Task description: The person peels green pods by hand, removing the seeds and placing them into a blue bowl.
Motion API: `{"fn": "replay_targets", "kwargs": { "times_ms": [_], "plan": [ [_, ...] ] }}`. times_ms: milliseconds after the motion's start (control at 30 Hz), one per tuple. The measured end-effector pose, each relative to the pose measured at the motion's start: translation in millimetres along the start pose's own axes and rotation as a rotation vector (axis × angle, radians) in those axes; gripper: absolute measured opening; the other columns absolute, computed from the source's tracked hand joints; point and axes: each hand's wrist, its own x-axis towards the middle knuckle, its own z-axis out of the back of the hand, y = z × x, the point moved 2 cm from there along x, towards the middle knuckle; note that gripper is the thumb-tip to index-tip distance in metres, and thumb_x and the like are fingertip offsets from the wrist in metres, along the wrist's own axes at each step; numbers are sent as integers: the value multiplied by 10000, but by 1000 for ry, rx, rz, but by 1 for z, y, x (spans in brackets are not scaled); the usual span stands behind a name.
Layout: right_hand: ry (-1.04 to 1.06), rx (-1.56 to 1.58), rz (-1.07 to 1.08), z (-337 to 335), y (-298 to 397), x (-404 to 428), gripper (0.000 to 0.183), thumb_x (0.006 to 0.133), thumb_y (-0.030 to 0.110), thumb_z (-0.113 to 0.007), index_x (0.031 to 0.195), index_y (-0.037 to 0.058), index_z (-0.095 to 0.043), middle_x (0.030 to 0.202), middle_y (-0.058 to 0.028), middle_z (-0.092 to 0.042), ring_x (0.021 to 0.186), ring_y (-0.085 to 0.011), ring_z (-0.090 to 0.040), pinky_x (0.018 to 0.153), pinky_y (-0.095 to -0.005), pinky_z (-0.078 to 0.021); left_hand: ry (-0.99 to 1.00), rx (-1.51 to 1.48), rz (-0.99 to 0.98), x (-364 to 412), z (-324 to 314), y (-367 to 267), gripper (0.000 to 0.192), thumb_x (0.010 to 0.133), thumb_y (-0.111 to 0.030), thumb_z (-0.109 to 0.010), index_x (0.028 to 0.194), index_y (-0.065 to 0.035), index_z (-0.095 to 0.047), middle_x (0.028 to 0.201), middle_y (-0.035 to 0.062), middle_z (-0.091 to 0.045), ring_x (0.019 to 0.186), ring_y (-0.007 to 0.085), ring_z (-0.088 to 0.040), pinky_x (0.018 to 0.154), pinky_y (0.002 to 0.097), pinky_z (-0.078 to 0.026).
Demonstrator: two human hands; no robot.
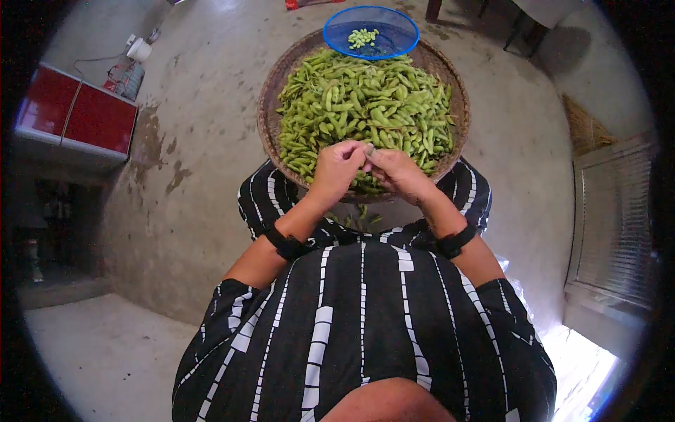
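Observation:
Before me a round woven basket holds a heap of green soybean pods. My left hand and my right hand meet over the near part of the heap, thumbs and forefingers pinched together. A small green pod shows between their tips, mostly hidden by the fingers. At the basket's far side a blue mesh sieve rests over the rim and the pods. A small cluster of shelled green beans lies in it.
Several pods lie on the floor below the near rim, between my knees. To the left stand a red-fronted cabinet and a white bucket. Furniture legs show at the far right; a pale panelled door is at right.

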Motion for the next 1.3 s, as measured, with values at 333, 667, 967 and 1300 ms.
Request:
{"fn": "replay_targets", "kwargs": {
  "times_ms": [333,667,967,1300],
  "plan": [
    [109,136,22,8,-14,-7,276,931,314,-469,836,67,-548,622,53,-415,478,-35,-312,429,-198,-235,-137,120,-84,2,19,2,213,875,-204,-591,929,-4,-637,695,58,-603,537,136,-509,498,251,-394],
    [104,-223,191,-5,-16,-11,491,950,483,-392,794,36,-522,657,-7,-489,566,-107,-443,510,-259,-365,140,94,-279,-13,-8,0,163,899,-87,-474,998,-6,-574,794,75,-613,726,147,-572,666,278,-462],
    [-24,318,-142,21,18,-10,262,928,298,-412,955,78,-551,781,9,-503,555,-74,-420,467,-193,-323,259,572,-248,-54,30,7,179,848,-205,-580,977,-81,-593,796,99,-592,726,210,-588,622,330,-462],
    [-77,744,135,91,99,107,400,926,213,-483,1244,-24,-426,983,-73,-500,757,-121,-492,520,-214,-397,351,758,-352,-95,48,65,188,802,-231,-650,936,-99,-649,896,57,-629,833,247,-621,667,341,-517]
  ]
}}
